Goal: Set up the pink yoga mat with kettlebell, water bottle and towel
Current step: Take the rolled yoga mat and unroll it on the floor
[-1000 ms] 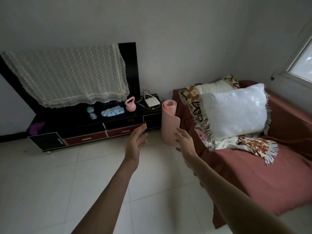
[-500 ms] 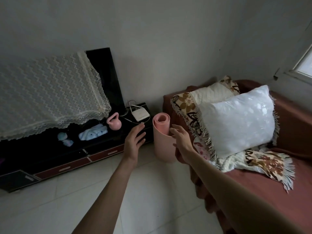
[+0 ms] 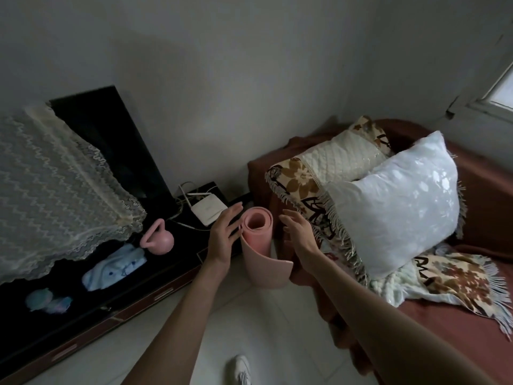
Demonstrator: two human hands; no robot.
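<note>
A rolled pink yoga mat (image 3: 262, 254) stands upright on the tiled floor between the black TV stand and the sofa. My left hand (image 3: 223, 236) is open, fingers against the roll's left side near its top. My right hand (image 3: 298, 232) is open just right of the roll, a small gap from it. A pink kettlebell (image 3: 157, 238) sits on the stand, with a folded light-blue towel (image 3: 113, 266) in front of it. Further left lies a small pale-blue object (image 3: 47, 301); I cannot tell whether it is the water bottle.
The black TV stand (image 3: 155, 294) with red drawers holds a white router (image 3: 208, 209) and a lace-covered TV (image 3: 55, 187). A red-covered sofa (image 3: 449, 329) on the right carries a white pillow (image 3: 394, 201) and a fringed blanket. A white shoe (image 3: 241, 370) shows below.
I have stepped closer to the mat. Both hands moved forward to either side of the roll's top; the left now touches it.
</note>
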